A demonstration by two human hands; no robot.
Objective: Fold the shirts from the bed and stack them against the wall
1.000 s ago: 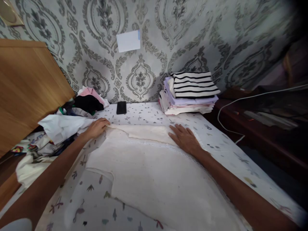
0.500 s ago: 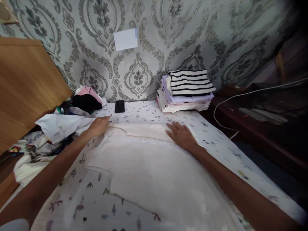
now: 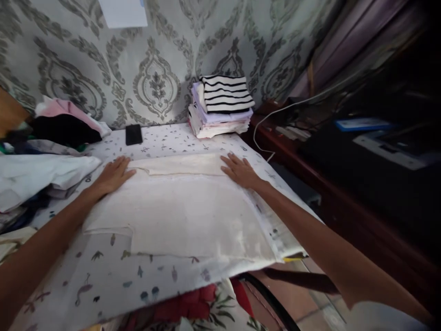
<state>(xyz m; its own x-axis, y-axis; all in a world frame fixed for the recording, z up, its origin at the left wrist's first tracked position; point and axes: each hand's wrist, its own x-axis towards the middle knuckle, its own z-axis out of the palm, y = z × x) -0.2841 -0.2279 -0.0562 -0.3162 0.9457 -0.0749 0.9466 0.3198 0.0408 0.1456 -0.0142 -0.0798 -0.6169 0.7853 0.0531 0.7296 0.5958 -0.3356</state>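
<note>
A cream-white garment [image 3: 193,211] lies spread flat on a printed sheet [image 3: 113,280], with a strip along its far edge folded over. At its far left corner rests my left hand [image 3: 115,174], palm down, fingers stretched out and slightly apart. My right hand [image 3: 239,171] lies flat on the far right corner of the same garment, its fingers spread. Neither hand grips anything. Beyond the garment stands a stack of folded clothes [image 3: 222,124], a black-and-white striped one on top. A black phone [image 3: 133,134] lies on the sheet past my left hand.
Heaped, unfolded clothes [image 3: 48,170] fill the left side. A patterned wall [image 3: 155,87] closes off the back. To the right runs a dark red piece of furniture [image 3: 330,202] with a white cable [image 3: 257,133]. A black curved bar [image 3: 272,299] shows below the near edge.
My view has turned right and tilted down, bringing the near edge and floor into sight. Both hands stay flat at the garment's far corners.
</note>
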